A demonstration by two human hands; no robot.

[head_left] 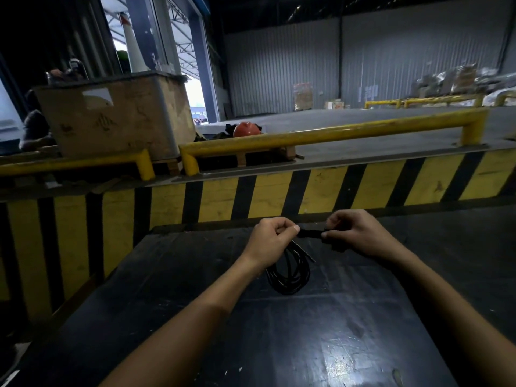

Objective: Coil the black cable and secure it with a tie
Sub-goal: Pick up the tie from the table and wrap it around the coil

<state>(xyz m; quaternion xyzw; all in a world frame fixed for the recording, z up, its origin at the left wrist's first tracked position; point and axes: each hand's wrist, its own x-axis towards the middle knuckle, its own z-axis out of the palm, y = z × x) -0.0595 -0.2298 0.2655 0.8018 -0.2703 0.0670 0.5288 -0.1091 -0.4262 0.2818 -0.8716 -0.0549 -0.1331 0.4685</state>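
A black cable (290, 272) lies coiled in several loops, its lower part resting on the dark table (251, 331). The top of the coil rises up between my two hands. My left hand (272, 238) is closed, pinching the coil's upper end with thumb and fingers. My right hand (354, 231) is closed on the same bunched black section (310, 233), which spans the small gap between the hands. A thin, pale strip, possibly a tie (305, 252), sticks out below my left hand. Whether it wraps the cable is hidden.
A yellow-and-black striped barrier (279, 196) runs just behind the table's far edge. Yellow guard rails (335, 135) stand above it, with a worn crate (117, 118) and an orange helmet (247, 129) behind. The table's left edge drops off.
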